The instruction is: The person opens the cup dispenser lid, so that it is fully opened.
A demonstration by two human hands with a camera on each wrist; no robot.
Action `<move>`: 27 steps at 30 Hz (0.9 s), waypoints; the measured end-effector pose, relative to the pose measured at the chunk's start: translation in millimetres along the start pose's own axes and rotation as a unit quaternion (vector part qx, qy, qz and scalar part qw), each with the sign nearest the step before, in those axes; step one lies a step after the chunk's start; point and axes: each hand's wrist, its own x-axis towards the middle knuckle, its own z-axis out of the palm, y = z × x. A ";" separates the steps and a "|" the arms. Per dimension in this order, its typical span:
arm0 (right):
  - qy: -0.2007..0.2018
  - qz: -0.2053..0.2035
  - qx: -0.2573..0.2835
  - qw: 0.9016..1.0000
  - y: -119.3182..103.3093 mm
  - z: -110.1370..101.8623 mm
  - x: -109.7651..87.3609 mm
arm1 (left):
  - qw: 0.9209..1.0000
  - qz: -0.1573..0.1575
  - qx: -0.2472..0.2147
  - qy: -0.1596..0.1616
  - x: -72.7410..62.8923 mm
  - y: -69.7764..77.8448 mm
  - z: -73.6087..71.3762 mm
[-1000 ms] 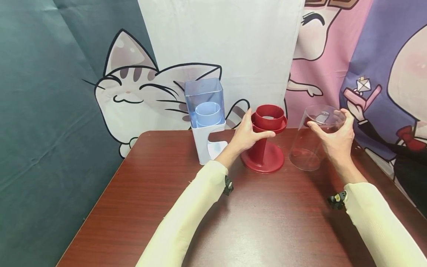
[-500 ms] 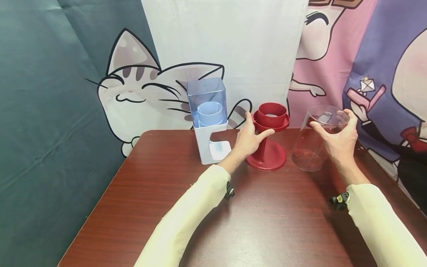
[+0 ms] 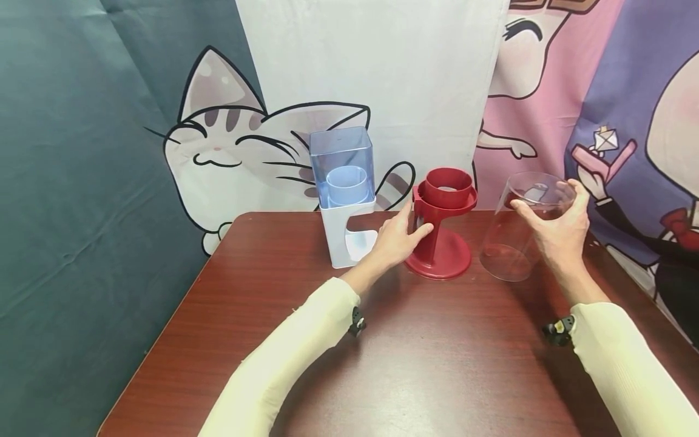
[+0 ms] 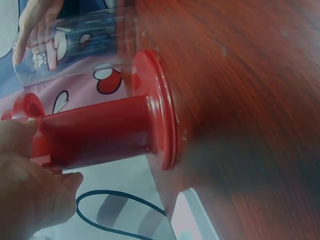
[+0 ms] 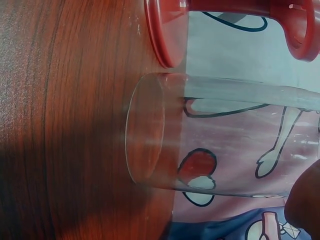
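A red plastic stand [image 3: 437, 243] with a round base and a cup-like ring on top stands upright on the table. My left hand [image 3: 394, 243] is at its left side, just under the collar, thumb stretched across the front of the stem and fingers loosely extended. In the left wrist view, the thumb overlaps the upper part of the red stand [image 4: 100, 132]. To its right, my right hand [image 3: 562, 233] grips the top of a clear open cylinder [image 3: 505, 243] between thumb and fingers. The right wrist view shows the lower end of the clear cylinder [image 5: 145, 130] at the tabletop.
Left of the red stand is a white dispenser [image 3: 334, 240] with a translucent blue square top [image 3: 341, 145]. The wooden table [image 3: 437, 364] ends at the back against a printed cartoon curtain [image 3: 426, 73].
My left hand has slid down and left from the red stand's collar, its hold loosening. The right hand keeps its grip on the clear cylinder. The head view has shifted slightly.
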 end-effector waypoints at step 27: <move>-0.017 -0.015 0.020 1.000 -3.1 -8.4 -1.6 | 0.999 0.018 -0.037 0.012 -99.5 -78.2 -103.3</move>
